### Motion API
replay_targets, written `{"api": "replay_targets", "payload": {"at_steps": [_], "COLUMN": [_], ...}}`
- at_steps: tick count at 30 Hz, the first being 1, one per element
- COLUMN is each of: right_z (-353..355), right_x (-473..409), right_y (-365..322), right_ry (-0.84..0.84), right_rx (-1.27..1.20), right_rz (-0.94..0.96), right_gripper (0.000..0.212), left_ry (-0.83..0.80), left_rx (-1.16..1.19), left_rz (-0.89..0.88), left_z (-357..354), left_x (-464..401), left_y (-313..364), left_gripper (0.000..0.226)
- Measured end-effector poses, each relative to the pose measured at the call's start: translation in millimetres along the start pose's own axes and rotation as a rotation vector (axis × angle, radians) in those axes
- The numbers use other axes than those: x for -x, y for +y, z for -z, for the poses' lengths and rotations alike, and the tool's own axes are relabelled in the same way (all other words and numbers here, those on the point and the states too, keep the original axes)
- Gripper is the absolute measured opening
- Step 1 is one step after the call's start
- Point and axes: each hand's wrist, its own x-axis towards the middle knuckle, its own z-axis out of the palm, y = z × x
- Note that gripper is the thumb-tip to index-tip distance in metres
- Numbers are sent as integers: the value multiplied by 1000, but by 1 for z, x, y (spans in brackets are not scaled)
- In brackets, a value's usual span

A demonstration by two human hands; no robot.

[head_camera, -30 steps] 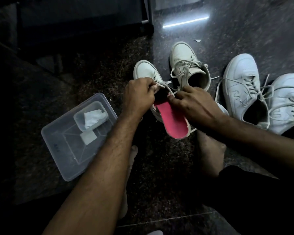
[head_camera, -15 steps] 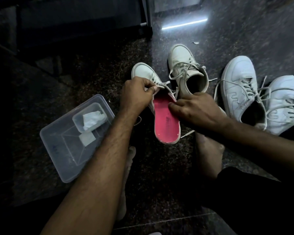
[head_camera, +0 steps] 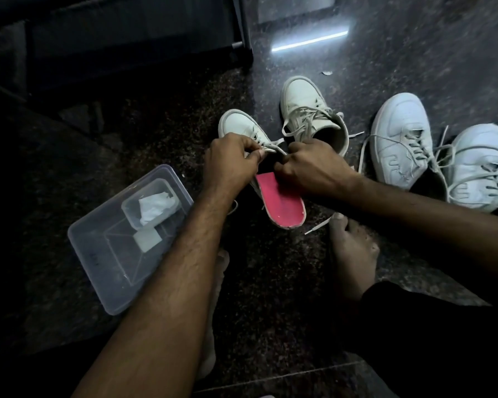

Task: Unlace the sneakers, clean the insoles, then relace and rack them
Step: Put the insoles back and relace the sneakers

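Dark stone floor [head_camera: 414, 38]: left hand [head_camera: 230, 165] pinches the sneaker [head_camera: 242, 127] open; right hand [head_camera: 311, 165], gripping the pink insole [head_camera: 282, 205], should feed it flat.

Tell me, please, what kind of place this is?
Probably the floor of a home, perhaps near an entrance. The person sits on a dark polished stone floor, with four white sneakers and a clear plastic box on it, and dark furniture behind.

A white sneaker [head_camera: 242, 129] is seen at centre, toe pointing far, its lace [head_camera: 270, 149] loosened. A pink insole [head_camera: 282, 206] is partly drawn out of its heel opening, projecting near. A second off-white sneaker [head_camera: 305, 110] is placed just right. Two whiter laced sneakers [head_camera: 400, 139] [head_camera: 483, 168] are set farther right.
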Motion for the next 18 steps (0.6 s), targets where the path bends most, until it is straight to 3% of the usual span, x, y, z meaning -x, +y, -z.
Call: {"api": "replay_targets", "payload": {"at_steps": [4, 8, 11, 15, 18], "right_z": [-4, 7, 23, 46, 51], "right_x": [18, 28, 19, 7, 12], "right_y": [5, 27, 35, 14, -19], "right_ry": [154, -25, -221, -24, -151], "right_rx": [-15, -156, -186, -358, -255], "right_rz": [84, 214, 169, 61, 26], "right_gripper": [32, 46, 49, 44, 71], "left_ry": [13, 9, 1, -12, -24], "left_rx": [10, -4, -29, -50, -42], "left_rz": [1, -15, -27, -28, -16], "left_z": [-1, -2, -3, 0, 0], "left_x": [2, 4, 4, 3, 1], "left_y": [-2, 0, 4, 6, 5], "left_gripper": [16, 19, 18, 17, 18]}}
